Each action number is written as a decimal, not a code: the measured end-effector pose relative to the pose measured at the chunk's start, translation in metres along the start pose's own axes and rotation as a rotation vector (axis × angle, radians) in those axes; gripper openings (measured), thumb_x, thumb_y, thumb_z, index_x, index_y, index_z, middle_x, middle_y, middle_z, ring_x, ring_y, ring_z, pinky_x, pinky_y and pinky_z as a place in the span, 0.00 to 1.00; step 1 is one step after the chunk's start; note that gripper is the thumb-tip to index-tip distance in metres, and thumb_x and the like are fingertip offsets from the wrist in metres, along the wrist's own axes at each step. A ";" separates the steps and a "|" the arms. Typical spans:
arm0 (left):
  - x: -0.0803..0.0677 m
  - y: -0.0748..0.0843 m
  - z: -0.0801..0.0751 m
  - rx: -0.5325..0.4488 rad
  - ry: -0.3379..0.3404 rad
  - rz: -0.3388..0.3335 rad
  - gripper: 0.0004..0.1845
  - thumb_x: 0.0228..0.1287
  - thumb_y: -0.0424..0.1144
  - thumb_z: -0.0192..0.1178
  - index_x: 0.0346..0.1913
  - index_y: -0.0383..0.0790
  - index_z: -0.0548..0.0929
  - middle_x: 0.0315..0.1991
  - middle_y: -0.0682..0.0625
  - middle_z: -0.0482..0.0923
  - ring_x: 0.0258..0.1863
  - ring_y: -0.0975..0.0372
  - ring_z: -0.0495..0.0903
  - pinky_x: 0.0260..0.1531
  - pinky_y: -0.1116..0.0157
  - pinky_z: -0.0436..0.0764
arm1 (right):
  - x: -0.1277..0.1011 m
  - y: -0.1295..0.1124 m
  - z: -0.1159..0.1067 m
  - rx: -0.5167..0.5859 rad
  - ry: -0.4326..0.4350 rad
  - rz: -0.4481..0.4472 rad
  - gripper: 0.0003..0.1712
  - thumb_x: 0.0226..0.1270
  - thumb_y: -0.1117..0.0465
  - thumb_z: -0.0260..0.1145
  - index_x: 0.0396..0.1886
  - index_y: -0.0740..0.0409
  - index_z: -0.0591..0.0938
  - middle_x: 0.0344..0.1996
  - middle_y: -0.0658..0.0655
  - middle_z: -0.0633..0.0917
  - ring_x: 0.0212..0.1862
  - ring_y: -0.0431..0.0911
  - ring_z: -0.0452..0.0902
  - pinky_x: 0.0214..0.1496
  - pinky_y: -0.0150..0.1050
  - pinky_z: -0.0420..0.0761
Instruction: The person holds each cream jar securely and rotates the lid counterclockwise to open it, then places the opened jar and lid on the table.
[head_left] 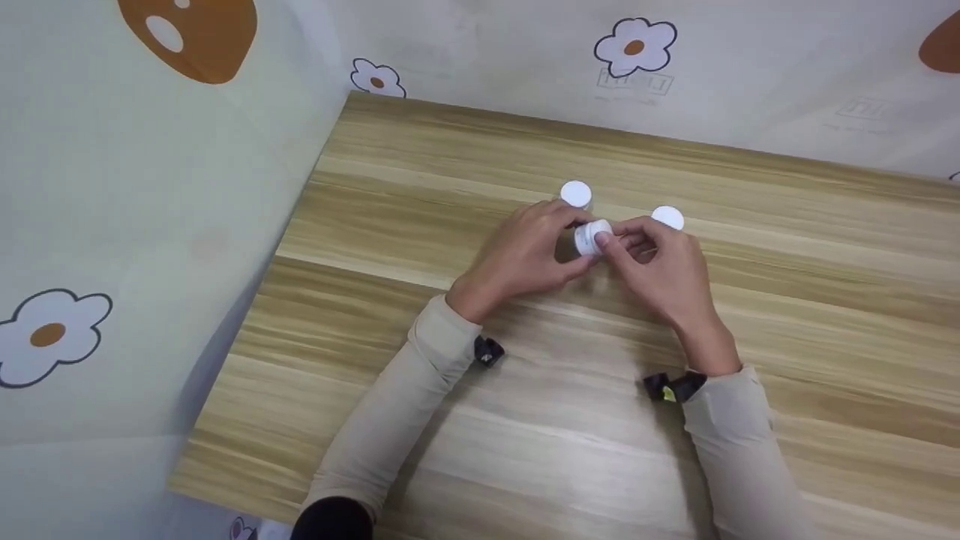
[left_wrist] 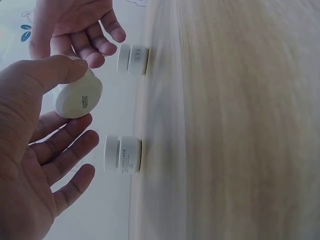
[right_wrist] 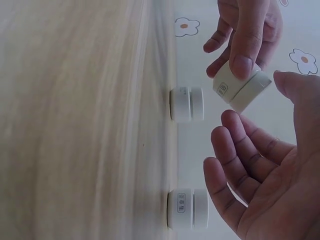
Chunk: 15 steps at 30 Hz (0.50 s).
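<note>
A small white cosmetic jar (head_left: 585, 240) is held tilted between my two hands. My left hand (head_left: 525, 251) grips its body, thumb on one side and fingers on the other, and the printed base (left_wrist: 80, 100) shows in the left wrist view. My right hand (head_left: 664, 266) has its thumb and forefinger at opposite sides of the lid (right_wrist: 250, 92), with the other fingers loosely bent. Two similar lidded jars stand upright on the table: one jar (head_left: 576, 195) just beyond my left hand, another jar (head_left: 667, 217) behind my right knuckles, partly hidden.
The wood-grain table (head_left: 420, 202) extends around both arms, its left edge running diagonally. A pale wall covering (head_left: 480, 52) with printed flowers rises behind and to the left. Dark wrist cameras (head_left: 489, 351) sit at both cuffs.
</note>
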<state>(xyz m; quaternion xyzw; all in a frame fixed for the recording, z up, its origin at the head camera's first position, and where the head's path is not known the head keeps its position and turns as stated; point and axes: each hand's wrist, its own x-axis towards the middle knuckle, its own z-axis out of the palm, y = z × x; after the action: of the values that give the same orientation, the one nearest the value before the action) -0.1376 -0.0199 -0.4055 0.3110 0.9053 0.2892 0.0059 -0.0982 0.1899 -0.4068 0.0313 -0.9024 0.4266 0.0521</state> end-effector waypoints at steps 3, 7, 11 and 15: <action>0.000 0.000 -0.002 0.013 0.002 -0.003 0.26 0.68 0.54 0.69 0.64 0.46 0.83 0.60 0.52 0.85 0.61 0.58 0.83 0.66 0.59 0.78 | 0.001 -0.001 0.002 0.025 0.001 -0.012 0.21 0.71 0.43 0.72 0.45 0.57 0.91 0.34 0.56 0.91 0.34 0.35 0.82 0.38 0.19 0.78; 0.000 -0.001 0.000 0.019 0.011 0.011 0.26 0.68 0.55 0.69 0.63 0.46 0.84 0.59 0.52 0.86 0.59 0.59 0.84 0.65 0.59 0.79 | 0.000 0.000 0.002 0.039 -0.010 -0.032 0.20 0.72 0.46 0.73 0.47 0.58 0.91 0.35 0.57 0.91 0.34 0.35 0.83 0.38 0.19 0.79; 0.001 0.000 0.004 0.017 0.016 0.028 0.26 0.68 0.54 0.69 0.63 0.46 0.84 0.58 0.52 0.86 0.59 0.59 0.84 0.64 0.59 0.80 | -0.002 0.002 -0.001 0.031 -0.012 -0.044 0.18 0.72 0.50 0.74 0.49 0.59 0.90 0.36 0.58 0.91 0.35 0.35 0.83 0.39 0.18 0.79; 0.003 0.001 0.003 0.029 0.025 0.017 0.26 0.67 0.54 0.69 0.63 0.47 0.84 0.57 0.53 0.86 0.58 0.59 0.84 0.63 0.59 0.80 | -0.001 0.002 -0.002 0.036 -0.027 -0.052 0.19 0.72 0.50 0.73 0.51 0.60 0.89 0.38 0.59 0.90 0.36 0.35 0.82 0.40 0.19 0.79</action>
<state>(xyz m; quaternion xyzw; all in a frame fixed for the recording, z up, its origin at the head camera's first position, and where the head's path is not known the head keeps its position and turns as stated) -0.1389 -0.0158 -0.4074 0.3148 0.9068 0.2801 -0.0124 -0.0977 0.1931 -0.4069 0.0617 -0.8942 0.4406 0.0504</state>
